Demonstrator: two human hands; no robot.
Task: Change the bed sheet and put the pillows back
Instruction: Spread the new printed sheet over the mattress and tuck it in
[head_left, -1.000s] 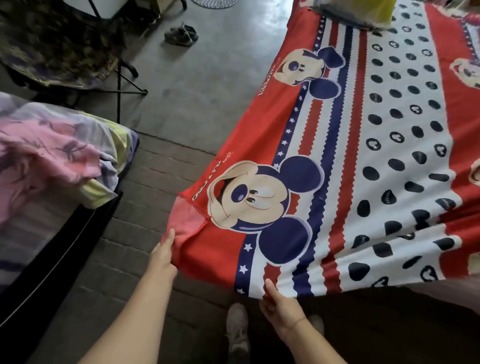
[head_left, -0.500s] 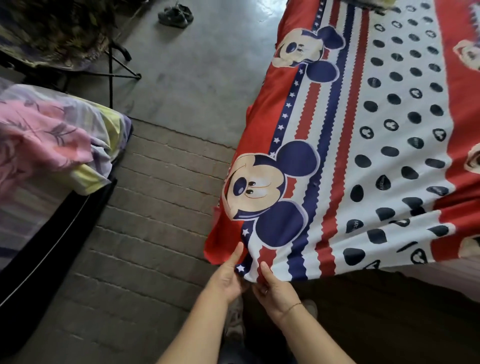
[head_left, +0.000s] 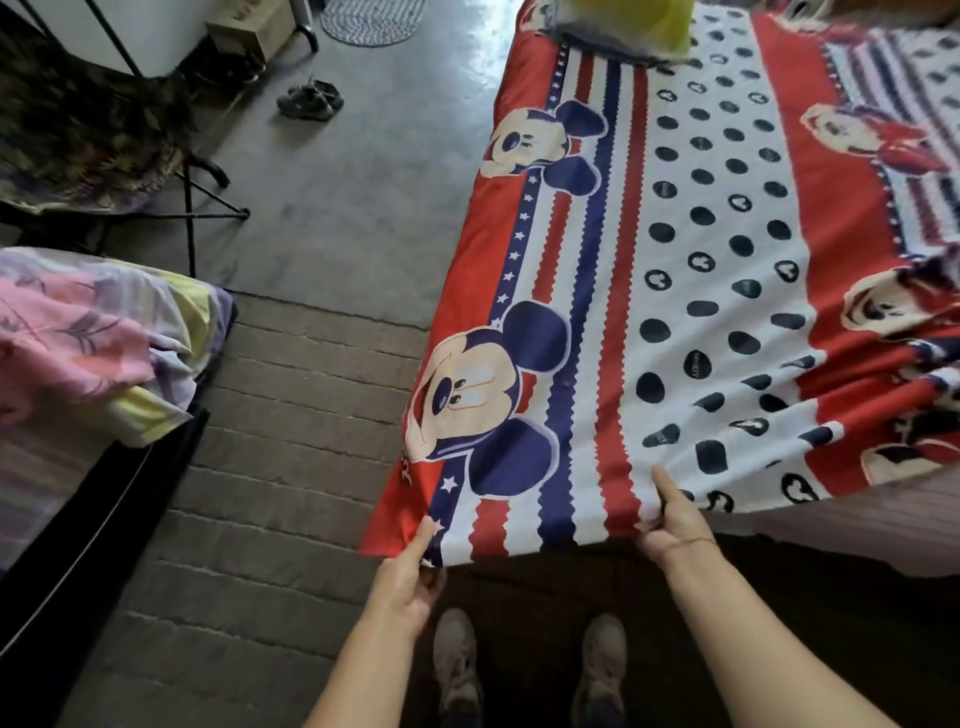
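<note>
- The sheet (head_left: 675, 291) is lying spread over the bed (head_left: 857, 535), and its near edge is being held up at the foot end, just in front of the person's shoes (head_left: 457, 670).
- The left hand (head_left: 410, 577) is pinching the edge near the left corner, with the thumb on top and the fingers curling under the cloth.
- The right hand (head_left: 670, 519) is pinching the same edge further to the right, also with the thumb on top. Its fingers are mostly hidden below the cloth.
- The step in hand is probably pulling the sheet flat toward the foot. Both hands should be pulling with equal force, so that the stripes are running straight along the side of the bed.
- To the right of the right hand the cloth is wrinkling and a bare part of the bed is showing, so this side is probably needing more pull.
- The left corner is hanging over the side; it should be staying in the grip until the edge is ready for tucking.
- Some bedding (head_left: 93, 338) is lying on the left, well apart.
</note>
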